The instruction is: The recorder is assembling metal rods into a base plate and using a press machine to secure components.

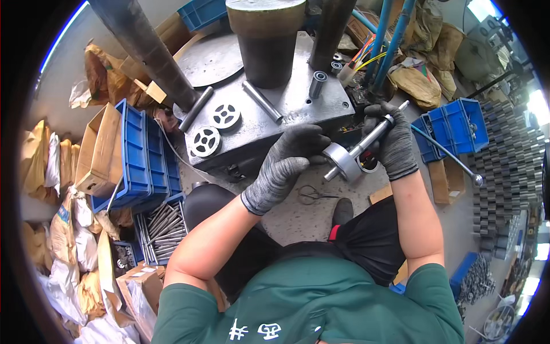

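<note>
My right hand (392, 137), in a dark grey knit glove, is closed around a steel shaft (375, 137) with a pale tip. Near the shaft's lower end sits a short silver metal cylinder (342, 162), with the shaft running through it and out the other side. My left hand (286, 163), gloved alike, is just left of that cylinder, thumb and fingers apart. Whether its fingertips touch the cylinder I cannot tell. Ahead, on a steel machine table (252, 140), are two spoked metal discs (224, 116), two loose steel rods (262, 101) and a small upright tube (318, 84).
A thick ram-like column (266, 43) stands over the table, between dark posts (146, 51). Blue crates (137, 155) are stacked at left, above a bin of steel shafts (162, 229). More blue bins (452, 129) stand at right, near stacked metal parts (495, 172). Scissors (312, 195) lie on the floor.
</note>
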### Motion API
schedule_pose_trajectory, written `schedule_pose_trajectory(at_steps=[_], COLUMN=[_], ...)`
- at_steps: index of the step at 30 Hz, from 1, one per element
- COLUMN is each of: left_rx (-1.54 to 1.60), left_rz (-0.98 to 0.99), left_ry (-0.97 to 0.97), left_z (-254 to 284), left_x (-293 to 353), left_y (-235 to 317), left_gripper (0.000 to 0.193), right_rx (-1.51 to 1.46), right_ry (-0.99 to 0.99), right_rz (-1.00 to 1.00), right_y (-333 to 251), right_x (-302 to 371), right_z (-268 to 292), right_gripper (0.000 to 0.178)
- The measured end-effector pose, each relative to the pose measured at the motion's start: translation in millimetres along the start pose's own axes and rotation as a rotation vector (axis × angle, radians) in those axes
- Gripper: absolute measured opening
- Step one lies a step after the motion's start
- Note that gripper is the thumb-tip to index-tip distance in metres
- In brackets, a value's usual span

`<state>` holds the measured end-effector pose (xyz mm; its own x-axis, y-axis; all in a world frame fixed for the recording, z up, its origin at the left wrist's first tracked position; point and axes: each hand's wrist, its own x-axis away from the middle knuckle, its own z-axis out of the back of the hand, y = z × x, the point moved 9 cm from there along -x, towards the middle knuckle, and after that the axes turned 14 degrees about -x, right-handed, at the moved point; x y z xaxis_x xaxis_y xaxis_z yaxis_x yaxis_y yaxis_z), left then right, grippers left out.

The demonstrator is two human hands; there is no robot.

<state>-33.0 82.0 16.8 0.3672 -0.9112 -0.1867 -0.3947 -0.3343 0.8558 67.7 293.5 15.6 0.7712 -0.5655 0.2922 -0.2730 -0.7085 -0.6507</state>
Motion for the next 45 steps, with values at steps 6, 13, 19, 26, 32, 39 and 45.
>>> schedule_pose_trajectory(at_steps=[6,13,19,26,32,39,45], left_rx=[-0.061,-0.513,-0.803,-1.089,-1.062,-0.292,-0.037], left_rz=[0.024,-0.026,-0.218,-0.361,-0.293,0.389,0.627], left_ry=[-0.005,-0.049,-0.174,-0.244,-0.214,-0.167,0.054], left_z=[-1.1,-10.3,-29.5,-52.9,-43.8,-28.8,-31.3], left_x=[1.2,3.5,7.5,14.1,19.3,24.4,59.1], left_y=[-5.9,6.2,17.4,27.4,1.9,-77.1,-142.1], left_gripper=[0.072,0.05,0.045,0.044,0.056,0.071,0.038], right_rx=[0.045,0.09,0.11,0.147,0.254,0.644,0.944], right_ry=[0.03,-0.024,-0.216,-0.24,-0.168,-0.049,-0.161], right_rz=[0.055,0.077,0.038,-0.045,-0.04,-0.057,-0.315], right_y=[-4.5,-5.0,4.8,21.9,19.0,52.1,118.2], right_x=[6.9,8.4,4.9,7.1,4.3,5.6,1.7], right_z=[-3.5,-13.0,-20.7,-23.7,-19.1,-17.0,-29.7], right_gripper=[0.041,0.04,0.042,0.039,0.039,0.056,0.055])
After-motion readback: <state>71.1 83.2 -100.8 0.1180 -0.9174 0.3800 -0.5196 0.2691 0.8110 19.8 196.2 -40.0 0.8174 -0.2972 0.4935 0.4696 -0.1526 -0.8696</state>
